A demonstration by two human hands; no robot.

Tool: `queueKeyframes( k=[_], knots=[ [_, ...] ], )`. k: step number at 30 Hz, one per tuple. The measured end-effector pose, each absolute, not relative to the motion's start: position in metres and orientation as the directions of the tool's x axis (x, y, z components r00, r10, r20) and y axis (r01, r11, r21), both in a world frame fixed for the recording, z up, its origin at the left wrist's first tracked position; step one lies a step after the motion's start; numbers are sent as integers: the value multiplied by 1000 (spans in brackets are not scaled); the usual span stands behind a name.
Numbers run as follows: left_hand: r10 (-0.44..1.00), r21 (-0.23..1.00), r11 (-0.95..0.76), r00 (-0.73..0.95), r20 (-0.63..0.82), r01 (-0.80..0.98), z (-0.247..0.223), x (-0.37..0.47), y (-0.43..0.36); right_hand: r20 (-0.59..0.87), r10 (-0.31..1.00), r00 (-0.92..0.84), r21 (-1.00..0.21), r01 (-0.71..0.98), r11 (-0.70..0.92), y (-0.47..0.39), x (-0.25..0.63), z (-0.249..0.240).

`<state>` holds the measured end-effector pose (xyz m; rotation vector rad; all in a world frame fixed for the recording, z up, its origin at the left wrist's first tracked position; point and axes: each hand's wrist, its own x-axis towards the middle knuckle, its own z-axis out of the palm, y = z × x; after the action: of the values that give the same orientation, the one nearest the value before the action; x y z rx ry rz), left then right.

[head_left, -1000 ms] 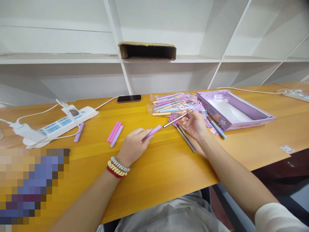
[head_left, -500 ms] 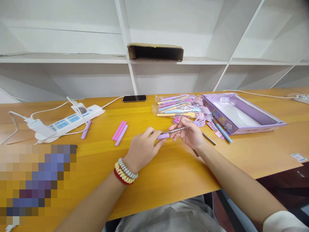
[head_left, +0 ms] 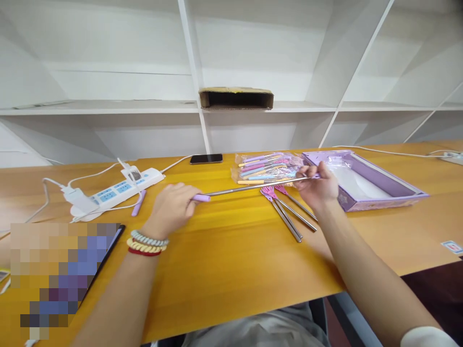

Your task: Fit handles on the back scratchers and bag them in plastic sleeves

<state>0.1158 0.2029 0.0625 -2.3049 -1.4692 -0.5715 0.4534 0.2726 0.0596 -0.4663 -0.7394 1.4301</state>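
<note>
A telescopic back scratcher stretches between my hands, its thin metal rod (head_left: 249, 187) slanting slightly up to the right. My left hand (head_left: 171, 207) is closed round its purple handle (head_left: 201, 197), whose end shows beyond the fingers and meets the rod. At the other end, my right hand (head_left: 317, 185) pinches the rod by a purple tip that the fingers mostly cover. Below the rod, several pink-headed back scratchers (head_left: 287, 212) with bare metal rods lie on the table. Behind it are back scratchers in clear plastic bags (head_left: 253, 168).
An open purple box (head_left: 376, 205) stands on the right. A white power strip (head_left: 119, 193) with cables and a loose purple handle (head_left: 139, 203) are on the left, near a pixelated patch over a dark-edged device. A phone (head_left: 206, 158) lies behind; a cardboard box (head_left: 237, 99) sits on the shelf.
My hands have moved apart, left hand leftward and right hand rightward, and the metal rod shows much longer between them. The loose pink and purple handles are now out of sight near my left hand.
</note>
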Motion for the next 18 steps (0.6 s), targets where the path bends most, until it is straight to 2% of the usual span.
queueKeyframes(
  k=[2, 6, 8, 11, 13, 16, 18],
  knots=[
    [761, -100, -335, 331, 558, 937, 69, 87, 204, 85, 992, 98, -625, -770, 129, 283, 478, 71],
    [675, -113, -196, 218, 705, 974, 76, 33, 200, -39, 925, 378, -416, -848, 329, 299, 529, 95],
    [612, -66, -116, 124, 781, 991, 76, 16, 197, -103, 911, 400, -394, -857, 332, 303, 550, 102],
    [605, -13, -92, 66, 794, 996, 74, 10, 196, -85, 909, 409, -416, -843, 340, 307, 565, 105],
    [612, 90, -114, -1, 790, 989, 74, 15, 195, -53, 911, 410, -446, -826, 346, 309, 566, 101],
    [672, 378, -121, -205, 712, 918, 74, 15, 192, -31, 916, 401, -488, -806, 336, 312, 564, 89],
    [729, 532, -143, -275, 627, 834, 75, 6, 189, -66, 902, 427, -492, -800, 343, 314, 563, 80]
  ],
)
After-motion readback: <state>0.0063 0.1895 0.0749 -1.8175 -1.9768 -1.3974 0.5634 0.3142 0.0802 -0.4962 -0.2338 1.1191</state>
